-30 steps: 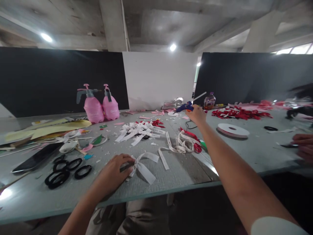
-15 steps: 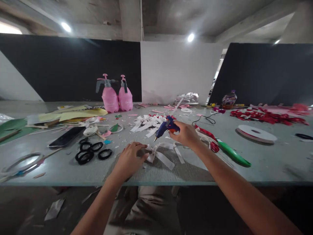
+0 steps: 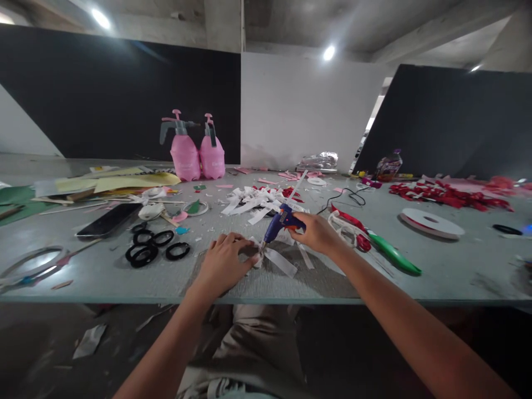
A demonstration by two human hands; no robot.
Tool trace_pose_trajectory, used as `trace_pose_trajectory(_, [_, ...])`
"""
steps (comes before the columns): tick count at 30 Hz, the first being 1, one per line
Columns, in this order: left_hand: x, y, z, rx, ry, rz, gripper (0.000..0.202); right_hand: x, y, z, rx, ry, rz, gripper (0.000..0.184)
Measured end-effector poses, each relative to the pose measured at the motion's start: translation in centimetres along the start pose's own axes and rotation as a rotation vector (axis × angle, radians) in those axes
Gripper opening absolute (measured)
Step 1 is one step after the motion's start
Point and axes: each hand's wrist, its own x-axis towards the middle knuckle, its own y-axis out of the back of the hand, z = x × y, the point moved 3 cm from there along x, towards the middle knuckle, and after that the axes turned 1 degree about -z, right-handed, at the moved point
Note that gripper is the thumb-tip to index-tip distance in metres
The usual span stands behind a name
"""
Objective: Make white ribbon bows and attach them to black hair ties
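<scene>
While left hand [image 3: 225,261] pinches bow [image 3: 279,261], right hand [image 3: 316,231] has lowered its gripped glue gun [image 3: 279,222].

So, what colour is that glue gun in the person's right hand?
The glue gun is mostly dark blue, shown best in the head view.

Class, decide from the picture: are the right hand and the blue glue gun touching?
Touching. The head view shows the right hand wrapped around the handle of the blue glue gun, with no gap between them.
</scene>
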Motion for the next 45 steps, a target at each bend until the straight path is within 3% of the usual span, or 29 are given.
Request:
trace_pose_trajectory(16, [0.0,-0.1,-0.1,0.027,-0.024,0.018,0.035,0.1,0.2,0.2,0.109,0.058,-0.036,0.024])
trace_pose_trajectory(45, [-0.1,0.2,0.1,0.001,-0.011,-0.009,0.038,0.2,0.9,1.0,0.151,-0.006,-0.077,0.026])
